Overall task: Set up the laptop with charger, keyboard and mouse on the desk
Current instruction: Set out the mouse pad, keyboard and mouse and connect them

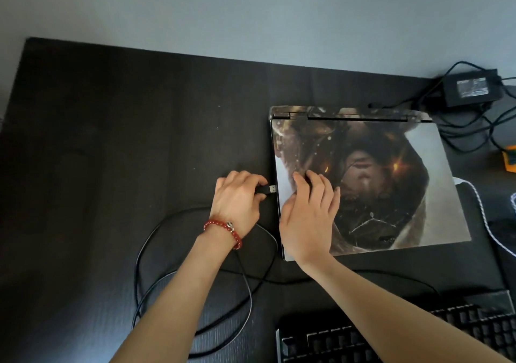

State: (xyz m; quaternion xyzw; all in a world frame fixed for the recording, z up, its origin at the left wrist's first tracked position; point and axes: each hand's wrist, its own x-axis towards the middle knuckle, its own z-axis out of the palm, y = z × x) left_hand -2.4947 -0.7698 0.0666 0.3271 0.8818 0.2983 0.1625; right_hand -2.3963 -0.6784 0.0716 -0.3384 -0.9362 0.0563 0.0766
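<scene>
My left hand (237,198) is pinching the stiff black USB plug (266,189) by its plastic body, metal tip just left of the closed laptop with the printed lid skin (391,184), floppy black cable (167,265) trailing. Right hand (310,214) lies flat and unclenched on the lid, probably bracing it, smooth, maybe slippery

No legible text anywhere; label on the charger brick (472,87) too blurred.
</scene>
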